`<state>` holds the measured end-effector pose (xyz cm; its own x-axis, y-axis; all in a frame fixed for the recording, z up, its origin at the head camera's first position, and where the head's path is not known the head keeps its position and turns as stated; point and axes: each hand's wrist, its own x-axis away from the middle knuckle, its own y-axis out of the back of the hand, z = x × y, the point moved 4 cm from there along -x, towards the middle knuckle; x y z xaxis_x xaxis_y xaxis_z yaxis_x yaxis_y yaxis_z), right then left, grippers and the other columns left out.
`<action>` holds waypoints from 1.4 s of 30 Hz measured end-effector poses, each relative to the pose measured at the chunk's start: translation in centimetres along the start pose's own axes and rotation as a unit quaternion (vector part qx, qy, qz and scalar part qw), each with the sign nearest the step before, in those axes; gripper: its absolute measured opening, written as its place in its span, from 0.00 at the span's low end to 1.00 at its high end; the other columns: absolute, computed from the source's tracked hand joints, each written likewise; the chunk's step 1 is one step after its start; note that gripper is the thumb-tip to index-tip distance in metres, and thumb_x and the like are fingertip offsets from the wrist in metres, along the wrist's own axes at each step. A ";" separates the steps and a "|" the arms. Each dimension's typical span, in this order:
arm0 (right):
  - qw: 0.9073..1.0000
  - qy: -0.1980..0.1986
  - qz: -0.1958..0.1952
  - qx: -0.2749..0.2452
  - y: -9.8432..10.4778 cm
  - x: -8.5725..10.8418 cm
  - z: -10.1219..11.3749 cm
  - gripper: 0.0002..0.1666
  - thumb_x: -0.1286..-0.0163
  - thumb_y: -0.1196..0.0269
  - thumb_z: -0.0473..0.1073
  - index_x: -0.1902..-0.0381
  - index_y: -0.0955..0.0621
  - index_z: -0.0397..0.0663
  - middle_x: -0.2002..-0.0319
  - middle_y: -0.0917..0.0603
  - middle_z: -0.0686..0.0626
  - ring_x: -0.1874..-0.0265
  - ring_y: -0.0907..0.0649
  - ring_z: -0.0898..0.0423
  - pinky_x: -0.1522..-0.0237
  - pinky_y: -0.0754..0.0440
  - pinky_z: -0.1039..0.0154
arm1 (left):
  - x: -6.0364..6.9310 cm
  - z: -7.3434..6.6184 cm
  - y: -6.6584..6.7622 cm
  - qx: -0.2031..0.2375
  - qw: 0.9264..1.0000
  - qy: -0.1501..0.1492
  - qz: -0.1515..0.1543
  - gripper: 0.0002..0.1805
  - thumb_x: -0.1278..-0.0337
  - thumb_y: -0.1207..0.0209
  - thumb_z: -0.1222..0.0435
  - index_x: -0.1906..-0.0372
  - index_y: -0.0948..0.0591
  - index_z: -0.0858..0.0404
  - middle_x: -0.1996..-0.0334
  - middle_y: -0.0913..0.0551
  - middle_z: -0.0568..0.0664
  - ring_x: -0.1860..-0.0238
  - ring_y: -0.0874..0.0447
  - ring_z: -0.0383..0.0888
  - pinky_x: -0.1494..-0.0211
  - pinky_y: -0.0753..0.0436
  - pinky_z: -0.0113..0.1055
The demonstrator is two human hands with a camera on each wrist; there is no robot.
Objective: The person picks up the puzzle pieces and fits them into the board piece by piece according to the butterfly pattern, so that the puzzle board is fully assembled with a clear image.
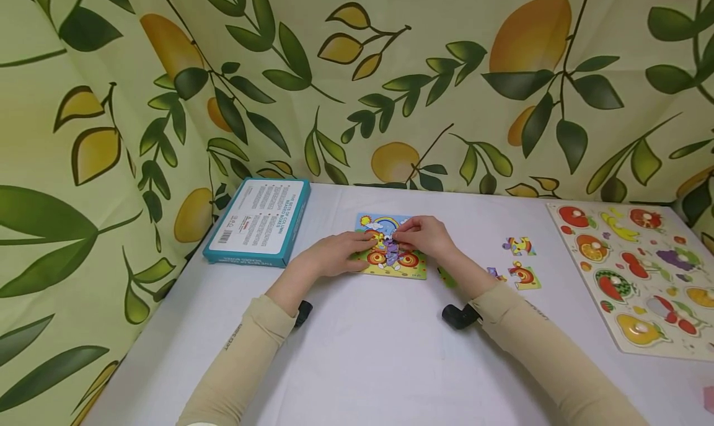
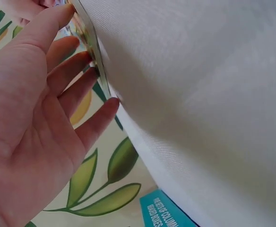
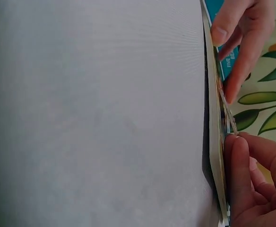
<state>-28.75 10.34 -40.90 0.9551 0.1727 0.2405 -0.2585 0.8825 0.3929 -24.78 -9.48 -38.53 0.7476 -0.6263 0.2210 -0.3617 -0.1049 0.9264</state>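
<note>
A small colourful puzzle board (image 1: 415,272) lies on the white cloth, with a sun, a rainbow and a purple figure on it. My left hand (image 1: 334,254) rests on its left side, fingers nearly straight; in the left wrist view the fingertips of this hand (image 2: 38,109) touch the board's edge. Over the upper right part of the board is my right hand (image 1: 428,237). In the right wrist view, thumb and finger of the right hand (image 3: 261,184) pinch the end of a thin puzzle piece (image 3: 229,113), which stands tilted above the board.
Loose puzzle pieces (image 1: 524,276) lie right of the board, one partly under the right forearm. A blue-edged box (image 1: 253,221) stands at the left, a wooden fruit board (image 1: 613,296) at the right. Two black objects (image 1: 458,316) sit by the wrists. Patterned cloth hangs behind.
</note>
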 end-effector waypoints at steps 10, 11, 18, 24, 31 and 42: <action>0.998 0.028 -0.010 0.058 0.0 0.0 0.3 0.12 0.36 0.31 0.43 0.64 0.19 0.39 0.73 0.15 0.49 0.78 0.18 0.60 0.73 0.20 0.70 | 0.0 -0.2 0.0 -0.026 1.000 0.001 0.013 0.28 0.30 0.47 0.50 0.27 0.35 0.45 0.26 0.41 0.47 0.26 0.45 0.49 0.29 0.38 0.49; 0.997 0.035 -0.012 0.070 0.0 0.0 0.3 0.12 0.36 0.31 0.44 0.65 0.19 0.40 0.73 0.15 0.49 0.78 0.18 0.60 0.74 0.21 0.69 | 0.0 -0.3 0.0 -0.028 1.000 0.001 0.013 0.28 0.30 0.47 0.50 0.27 0.35 0.45 0.26 0.41 0.47 0.26 0.45 0.49 0.29 0.38 0.49; 0.992 0.060 -0.016 0.109 -0.1 0.1 0.5 0.11 0.36 0.31 0.44 0.66 0.18 0.41 0.74 0.15 0.49 0.81 0.19 0.59 0.76 0.21 0.69 | 0.0 -0.2 -0.1 -0.036 0.999 0.001 0.016 0.28 0.29 0.48 0.50 0.27 0.35 0.45 0.26 0.41 0.47 0.27 0.45 0.49 0.29 0.38 0.49; 0.992 0.064 -0.009 0.105 -0.1 0.2 0.7 0.10 0.35 0.32 0.43 0.65 0.19 0.41 0.75 0.17 0.49 0.83 0.19 0.59 0.78 0.22 0.70 | 0.0 -0.2 -0.1 -0.037 0.999 0.004 0.014 0.28 0.29 0.49 0.50 0.27 0.35 0.45 0.26 0.41 0.47 0.27 0.44 0.49 0.29 0.38 0.50; 0.991 0.066 -0.011 0.112 -0.3 0.1 0.8 0.09 0.35 0.33 0.41 0.66 0.19 0.41 0.78 0.19 0.50 0.84 0.20 0.60 0.79 0.24 0.71 | 0.0 -0.1 -0.1 -0.034 0.999 0.002 0.015 0.28 0.29 0.49 0.50 0.27 0.35 0.45 0.26 0.40 0.47 0.27 0.44 0.50 0.29 0.38 0.49; 0.990 0.054 -0.012 0.127 -0.3 -0.4 0.6 0.12 0.35 0.31 0.44 0.64 0.19 0.41 0.79 0.20 0.51 0.85 0.21 0.61 0.79 0.26 0.70 | 0.0 -0.2 0.0 -0.032 0.999 -0.001 0.012 0.28 0.29 0.49 0.50 0.27 0.35 0.45 0.26 0.40 0.47 0.27 0.43 0.49 0.30 0.37 0.49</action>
<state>-29.11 9.76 -40.56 0.9678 0.2103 0.1381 -0.2504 0.7505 0.6116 -24.65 -9.32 -38.44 0.7378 -0.6298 0.2432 -0.3432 -0.0397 0.9384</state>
